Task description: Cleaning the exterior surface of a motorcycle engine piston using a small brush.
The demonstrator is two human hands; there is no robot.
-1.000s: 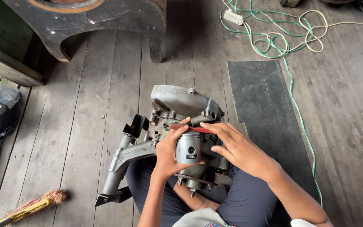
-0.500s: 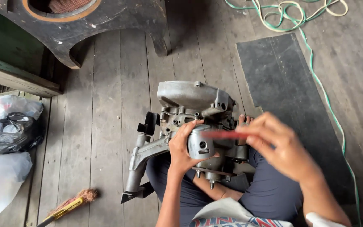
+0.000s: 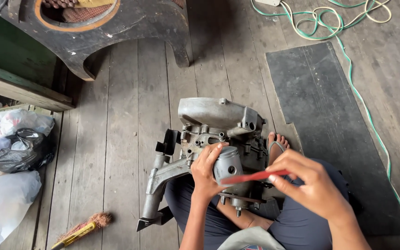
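Wooden floor [image 3: 116,153]; left hand [image 3: 207,169] grips piston [image 3: 228,165], right hand [image 3: 313,185] pinches red strip [image 3: 253,177] lying crosswise.

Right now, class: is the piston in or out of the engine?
Out. The piston stands bare above the engine, gripped by the left hand; the right hand holds a red strip against it.

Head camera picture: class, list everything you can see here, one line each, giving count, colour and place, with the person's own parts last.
engine casing: one, grey metal, centre, on the lap
piston: one, grey, on the casing
red strip: one, across the piston
rubber mat: one, black, right
cables: green and cream, top right
wooden stand: one, dark, top left
plastic bags: several, black and clear, left
brush: one, yellow handle, bottom left
floor: grey planks
foot: one, in sandal
left hand: grips piston
right hand: pinches strip
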